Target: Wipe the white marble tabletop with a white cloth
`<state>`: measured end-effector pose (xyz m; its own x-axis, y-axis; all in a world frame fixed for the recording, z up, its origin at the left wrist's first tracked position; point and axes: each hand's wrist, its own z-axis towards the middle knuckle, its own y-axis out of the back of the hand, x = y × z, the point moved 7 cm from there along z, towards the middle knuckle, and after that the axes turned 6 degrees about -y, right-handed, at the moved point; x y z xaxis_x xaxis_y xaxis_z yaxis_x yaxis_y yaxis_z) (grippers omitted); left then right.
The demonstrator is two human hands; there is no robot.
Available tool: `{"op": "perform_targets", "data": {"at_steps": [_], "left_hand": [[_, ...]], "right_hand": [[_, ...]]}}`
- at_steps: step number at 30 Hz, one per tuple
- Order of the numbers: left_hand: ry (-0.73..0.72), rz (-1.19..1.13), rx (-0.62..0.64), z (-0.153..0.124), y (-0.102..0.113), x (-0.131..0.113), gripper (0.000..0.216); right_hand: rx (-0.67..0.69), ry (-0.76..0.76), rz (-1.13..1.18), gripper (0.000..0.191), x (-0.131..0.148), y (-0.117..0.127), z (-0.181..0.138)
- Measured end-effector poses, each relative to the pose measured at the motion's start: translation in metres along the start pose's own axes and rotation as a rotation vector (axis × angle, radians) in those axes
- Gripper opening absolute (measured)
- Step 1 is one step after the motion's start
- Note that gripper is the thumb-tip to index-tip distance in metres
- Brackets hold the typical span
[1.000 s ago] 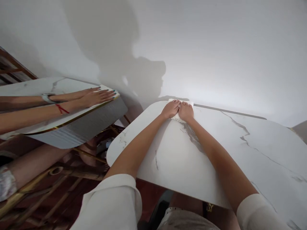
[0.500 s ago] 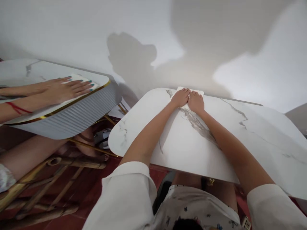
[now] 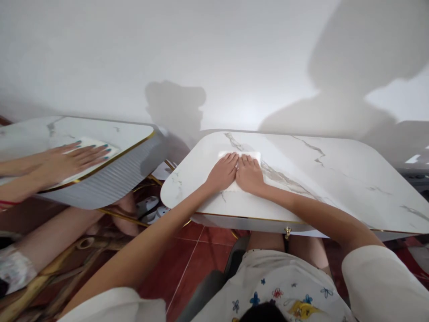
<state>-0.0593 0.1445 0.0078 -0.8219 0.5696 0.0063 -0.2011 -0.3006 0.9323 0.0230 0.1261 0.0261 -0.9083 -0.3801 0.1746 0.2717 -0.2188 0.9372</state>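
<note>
Left hand (image 3: 223, 173) and right hand (image 3: 248, 175) lie open, palms down, side by side on a white cloth (image 3: 222, 155) toward the left end of the marble table (image 3: 335, 179).
Left of that table, another person's hands (image 3: 67, 158) lie flat on a second table (image 3: 134, 134). Best handled with even pressure through both palms, thumbs together, so the cloth doesn't bunch.

We list: white cloth (image 3: 224, 155) on our table (image 3: 335, 179), white marble with grey veins and gold rim; left of that table, teal nails (image 3: 107, 150); beneath it, red-brown floor tiles (image 3: 201, 250)
</note>
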Motion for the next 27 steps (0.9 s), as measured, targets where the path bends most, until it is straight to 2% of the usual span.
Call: {"op": "perform_targets", "data": {"at_steps": [5, 10, 14, 17, 21, 27], "left_hand": [[0.151, 0.038, 0.033, -0.048, 0.016, -0.016, 0.057], [0.243, 0.044, 0.022, -0.058, 0.023, -0.050, 0.056], [0.242, 0.023, 0.013, -0.043, 0.020, -0.073, 0.055], [0.231, -0.002, -0.012, -0.021, 0.013, -0.074, 0.054], [0.205, -0.034, -0.060, 0.013, 0.003, -0.057, 0.052], [0.246, -0.068, -0.057, 0.059, -0.012, -0.013, 0.051]], "right_hand": [[0.095, 0.085, 0.042, 0.055, 0.026, 0.006, -0.035], [0.155, 0.129, 0.049, 0.055, 0.017, 0.016, -0.060], [0.164, 0.129, 0.030, 0.055, -0.008, 0.023, -0.067], [0.123, 0.150, 0.018, 0.053, -0.026, 0.027, -0.056], [0.065, 0.200, 0.004, 0.050, -0.045, 0.023, -0.021], [0.038, 0.179, -0.015, 0.048, -0.062, 0.008, 0.039]]}}
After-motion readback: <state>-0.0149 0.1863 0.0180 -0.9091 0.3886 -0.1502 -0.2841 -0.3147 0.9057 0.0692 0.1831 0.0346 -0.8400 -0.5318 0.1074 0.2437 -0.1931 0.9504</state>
